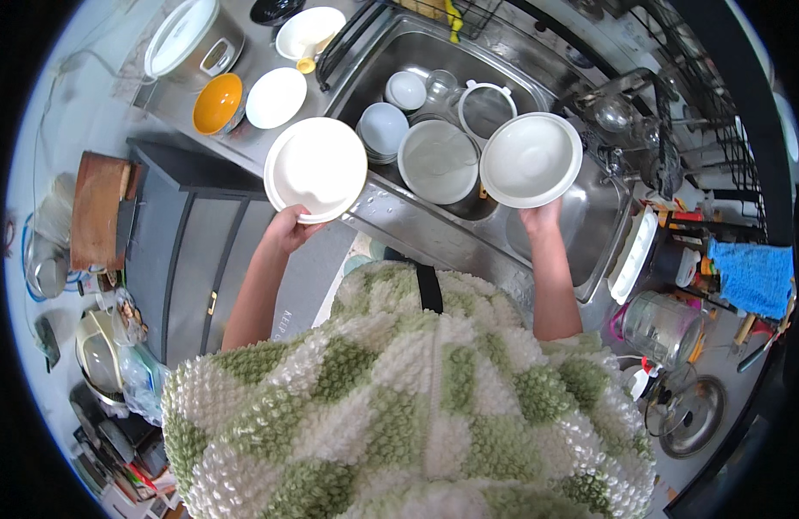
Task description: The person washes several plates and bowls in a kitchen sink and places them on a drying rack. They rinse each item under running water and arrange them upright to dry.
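My left hand (294, 228) grips the near rim of a white bowl (316, 165), held over the counter edge left of the sink. On the other side, my right hand (541, 215) holds a second white bowl (530, 159) from below and near its rim, above the divider between two sink basins. Part of that hand is hidden under the bowl. Between the two bowls, in the left basin (409, 48), sit a large round dish (437, 162), a stack of small white bowls (384, 128), another small bowl (406, 91), a clear glass (441, 84) and a round strainer (487, 110).
On the left counter stand a rice cooker (195, 45), an orange bowl (218, 104), a white dish (276, 97) and another white bowl (310, 34). A black wire rack (717, 130) and faucet (613, 161) border the sink's right. A glass jar (662, 327) lies farther right.
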Action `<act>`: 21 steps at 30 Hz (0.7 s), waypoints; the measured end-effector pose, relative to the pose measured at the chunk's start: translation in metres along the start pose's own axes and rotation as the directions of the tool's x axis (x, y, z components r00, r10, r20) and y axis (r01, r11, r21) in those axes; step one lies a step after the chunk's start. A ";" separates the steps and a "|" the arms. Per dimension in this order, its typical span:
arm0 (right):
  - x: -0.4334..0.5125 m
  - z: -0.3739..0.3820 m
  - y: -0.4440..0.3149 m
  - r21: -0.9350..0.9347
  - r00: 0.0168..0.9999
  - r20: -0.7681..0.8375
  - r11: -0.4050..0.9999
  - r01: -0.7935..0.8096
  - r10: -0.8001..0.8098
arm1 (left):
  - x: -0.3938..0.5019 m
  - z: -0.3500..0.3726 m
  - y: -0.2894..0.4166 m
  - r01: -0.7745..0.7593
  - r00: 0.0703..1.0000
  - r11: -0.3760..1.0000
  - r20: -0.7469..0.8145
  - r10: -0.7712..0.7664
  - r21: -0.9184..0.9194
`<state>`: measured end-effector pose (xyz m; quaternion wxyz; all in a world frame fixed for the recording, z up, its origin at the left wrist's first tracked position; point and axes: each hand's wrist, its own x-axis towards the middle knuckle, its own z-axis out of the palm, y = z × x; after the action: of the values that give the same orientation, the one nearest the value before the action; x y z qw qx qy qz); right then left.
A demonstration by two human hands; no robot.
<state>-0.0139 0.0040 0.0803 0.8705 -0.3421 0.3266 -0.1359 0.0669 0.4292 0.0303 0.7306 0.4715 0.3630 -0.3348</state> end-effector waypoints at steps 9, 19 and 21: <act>-0.020 -0.053 -0.017 0.166 0.998 -0.045 0.985 0.048 -0.041 | -0.013 0.111 -0.007 -0.695 0.710 0.661 0.124 0.693 0.284; -0.041 -0.086 -0.029 0.258 0.997 -0.068 0.965 0.053 -0.036 | -0.015 0.235 0.044 -0.823 -0.260 -0.436 0.442 0.859 0.365; -0.041 -0.089 -0.029 0.265 0.996 -0.075 0.962 0.058 -0.040 | -0.014 0.242 0.051 -0.765 -0.340 -0.525 0.459 0.821 0.372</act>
<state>-0.1041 -0.0435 0.0709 0.8933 -0.2247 0.3266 -0.2118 0.1539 0.2224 0.1354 0.4668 0.7653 -0.2790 0.3443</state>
